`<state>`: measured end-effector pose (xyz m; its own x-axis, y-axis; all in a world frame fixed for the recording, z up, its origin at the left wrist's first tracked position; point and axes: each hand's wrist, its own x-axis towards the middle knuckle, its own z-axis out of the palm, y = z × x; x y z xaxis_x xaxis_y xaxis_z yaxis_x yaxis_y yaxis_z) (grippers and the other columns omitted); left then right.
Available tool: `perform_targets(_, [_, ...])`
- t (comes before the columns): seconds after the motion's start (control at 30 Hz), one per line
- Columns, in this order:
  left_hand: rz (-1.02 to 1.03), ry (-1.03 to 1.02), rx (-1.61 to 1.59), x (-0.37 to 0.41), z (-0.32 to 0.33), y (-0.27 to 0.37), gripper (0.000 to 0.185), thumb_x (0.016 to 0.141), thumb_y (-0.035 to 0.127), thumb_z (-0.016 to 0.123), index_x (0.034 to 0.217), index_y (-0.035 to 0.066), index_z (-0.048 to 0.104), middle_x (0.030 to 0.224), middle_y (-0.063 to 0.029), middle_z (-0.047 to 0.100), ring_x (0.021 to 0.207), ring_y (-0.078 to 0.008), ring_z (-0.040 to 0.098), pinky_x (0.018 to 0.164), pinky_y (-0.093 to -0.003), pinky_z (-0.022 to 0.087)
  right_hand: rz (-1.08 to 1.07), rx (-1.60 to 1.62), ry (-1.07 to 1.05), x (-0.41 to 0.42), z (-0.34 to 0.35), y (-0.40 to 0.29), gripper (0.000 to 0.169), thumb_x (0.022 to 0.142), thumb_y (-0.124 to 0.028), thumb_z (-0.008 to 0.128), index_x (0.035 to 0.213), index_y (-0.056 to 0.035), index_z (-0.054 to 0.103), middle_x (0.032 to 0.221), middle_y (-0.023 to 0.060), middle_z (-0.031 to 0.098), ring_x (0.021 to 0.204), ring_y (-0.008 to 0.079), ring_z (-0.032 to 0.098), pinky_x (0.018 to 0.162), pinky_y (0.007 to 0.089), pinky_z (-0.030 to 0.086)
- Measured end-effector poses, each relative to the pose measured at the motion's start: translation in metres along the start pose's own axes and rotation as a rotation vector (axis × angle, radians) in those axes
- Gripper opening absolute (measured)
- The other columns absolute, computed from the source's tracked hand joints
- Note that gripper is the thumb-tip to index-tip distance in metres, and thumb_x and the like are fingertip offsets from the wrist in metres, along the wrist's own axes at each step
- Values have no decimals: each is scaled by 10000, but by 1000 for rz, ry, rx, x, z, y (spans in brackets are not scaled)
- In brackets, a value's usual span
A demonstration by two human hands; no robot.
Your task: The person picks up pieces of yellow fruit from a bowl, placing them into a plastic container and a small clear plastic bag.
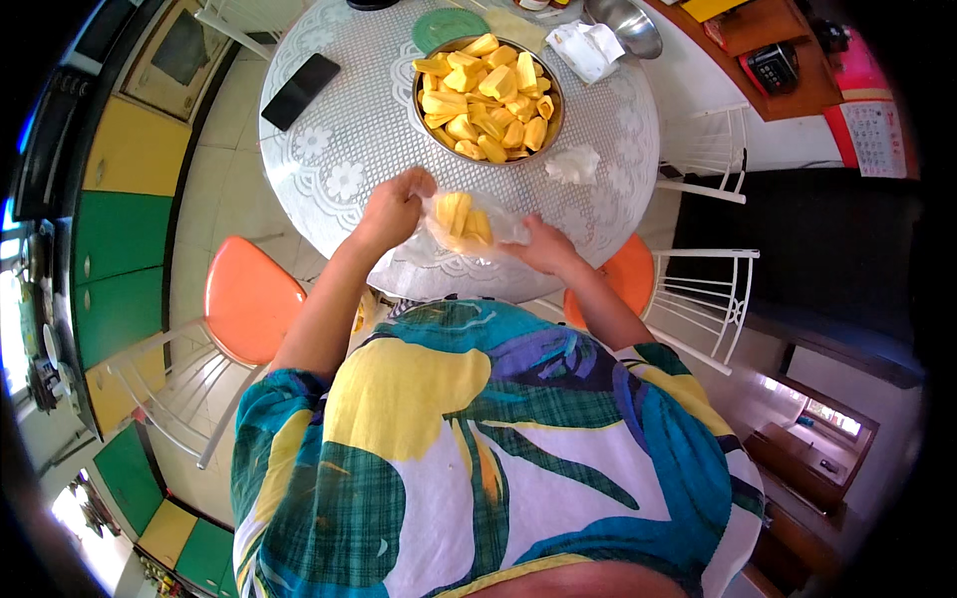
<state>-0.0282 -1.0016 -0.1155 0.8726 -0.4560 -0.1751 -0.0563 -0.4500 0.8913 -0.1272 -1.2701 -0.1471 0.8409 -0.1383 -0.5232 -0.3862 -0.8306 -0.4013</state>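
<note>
A clear plastic bag [502, 224] with several yellow jackfruit pieces [463, 218] in it lies between my hands at the near part of the round table. My left hand [396, 205] pinches the bag's left edge, its fingers curled. On the other side, my right hand [544, 245] holds the bag's right edge. Just beyond them stands a round metal bowl [562, 127] heaped with yellow jackfruit pieces [497, 82]. A crumpled piece of white tissue or plastic [574, 164] lies right of the bowl.
A black phone [301, 91] lies at the table's left. Behind the bowl are a green round mat [448, 30], a white plastic packet [587, 48] and a steel bowl [632, 26]. Orange-seated chairs stand at the left [250, 299] and right [622, 280] of the lace-patterned tablecloth [344, 179].
</note>
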Motion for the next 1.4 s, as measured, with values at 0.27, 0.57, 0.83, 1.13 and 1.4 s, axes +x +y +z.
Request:
perform_targets(0.27, [151,179,314,-47,-26,51,368,735,-110,441,1037,-1,622,1032,-193,592,894,-365,602,788,-374,493,-91,865,125,-39,-59,-8,154,849,-188,667,798,-69,583,690,-54,536,641,38,475,553,213,384])
perform_targets(0.57, [354,259,113,-52,-37,98,407,788,-109,480,1167,1,580,1100,-152,581,871,-223,601,707,-266,475,-109,1007,349,-47,-102,-16,145,837,-225,683,836,-118,585,714,-85,509,612,18,429,546,185,333])
perform_targets(0.83, [186,153,-105,-45,-23,92,486,735,-69,512,1216,-7,546,1190,-193,554,1051,-326,577,815,-319,496,-34,824,332,-38,-94,-4,181,809,-223,701,855,-96,580,724,-62,527,621,34,455,518,214,367])
perform_targets(1.13, [159,141,-123,-49,-7,50,549,729,-112,448,1254,23,541,1235,-131,527,928,-188,567,741,-268,482,-343,497,341,16,-101,-66,561,773,-360,712,1199,-40,537,1127,141,577,1054,268,563,878,368,461])
perform_targets(1.4, [145,142,-210,-60,-3,52,529,703,-94,491,1221,-8,552,1198,-175,560,1117,-308,550,960,-322,418,-164,-90,405,71,-73,-152,751,727,-575,674,1208,-32,482,1166,208,516,1100,385,503,910,473,423])
